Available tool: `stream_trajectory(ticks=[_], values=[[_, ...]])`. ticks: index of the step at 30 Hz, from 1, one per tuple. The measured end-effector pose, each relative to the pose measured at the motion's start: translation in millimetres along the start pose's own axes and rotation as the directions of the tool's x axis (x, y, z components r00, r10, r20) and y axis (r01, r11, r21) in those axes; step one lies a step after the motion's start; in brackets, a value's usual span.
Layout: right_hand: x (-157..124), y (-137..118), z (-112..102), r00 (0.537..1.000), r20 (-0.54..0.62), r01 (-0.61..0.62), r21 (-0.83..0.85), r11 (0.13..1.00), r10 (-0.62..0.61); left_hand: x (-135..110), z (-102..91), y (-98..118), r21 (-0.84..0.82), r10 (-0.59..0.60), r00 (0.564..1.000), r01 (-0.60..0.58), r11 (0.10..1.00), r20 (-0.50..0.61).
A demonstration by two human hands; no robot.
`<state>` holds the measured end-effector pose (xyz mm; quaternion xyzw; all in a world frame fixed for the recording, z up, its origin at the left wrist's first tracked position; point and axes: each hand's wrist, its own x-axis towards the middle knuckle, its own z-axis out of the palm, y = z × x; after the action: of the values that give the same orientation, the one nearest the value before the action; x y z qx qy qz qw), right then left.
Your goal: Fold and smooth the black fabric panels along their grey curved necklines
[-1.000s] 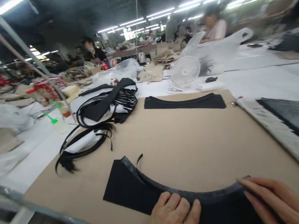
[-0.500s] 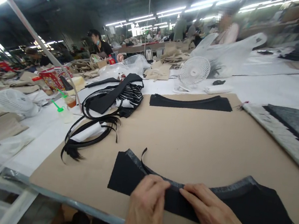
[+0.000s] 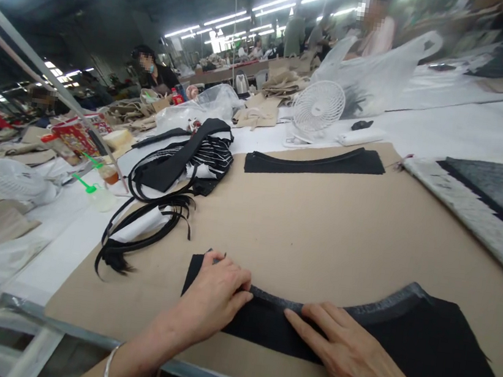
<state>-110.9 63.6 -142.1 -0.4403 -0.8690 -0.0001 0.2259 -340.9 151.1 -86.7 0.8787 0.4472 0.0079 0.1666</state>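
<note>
A curved black fabric piece (image 3: 398, 344) lies on the brown paper sheet (image 3: 321, 222) near the table's front edge. A grey strip (image 3: 385, 302) runs along its upper curved edge. My left hand (image 3: 213, 298) rests on the fabric's left end, fingers together and pressing down on the strip. My right hand (image 3: 349, 362) lies flat on the middle of the fabric, fingers stretched toward the left hand.
A second black curved piece (image 3: 315, 160) lies at the far side of the paper. Black straps (image 3: 144, 230) and striped cloth (image 3: 209, 158) sit to the left. Beyond stand a small white fan (image 3: 315, 107) and a plastic bag (image 3: 377, 75). Other people work at distant tables.
My left hand has slid left along the curved edge to the fabric's left end, covering the loose strip end. My right hand has followed leftward, staying flat on the fabric.
</note>
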Motion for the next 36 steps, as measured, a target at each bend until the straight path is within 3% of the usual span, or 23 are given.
stream_trajectory(ticks=[7, 16, 29, 36], values=[[-9.2, 7.5, 13.1, 0.998, 0.065, 0.027, -0.018, 0.999, -0.026, 9.5, -11.7, -2.9, -0.019, -0.16, 0.971, 0.166, 0.986, 0.18], [2.2, 5.7, 5.4, 0.999, 0.032, 0.032, -0.016, 0.999, -0.031, 22.2, -6.9, -5.5, 0.075, -0.272, 0.948, 0.262, 0.962, 0.166], [-0.2, 7.1, 12.7, 0.997, -0.051, 0.06, -0.081, 0.995, -0.065, 23.8, -7.9, -5.5, 0.099, -0.279, 0.948, 0.266, 0.959, 0.155], [0.1, 6.2, 12.0, 0.998, -0.033, 0.057, -0.076, 0.996, -0.059, 23.9, -1.8, -8.2, 0.126, -0.291, 0.947, 0.274, 0.953, 0.137]])
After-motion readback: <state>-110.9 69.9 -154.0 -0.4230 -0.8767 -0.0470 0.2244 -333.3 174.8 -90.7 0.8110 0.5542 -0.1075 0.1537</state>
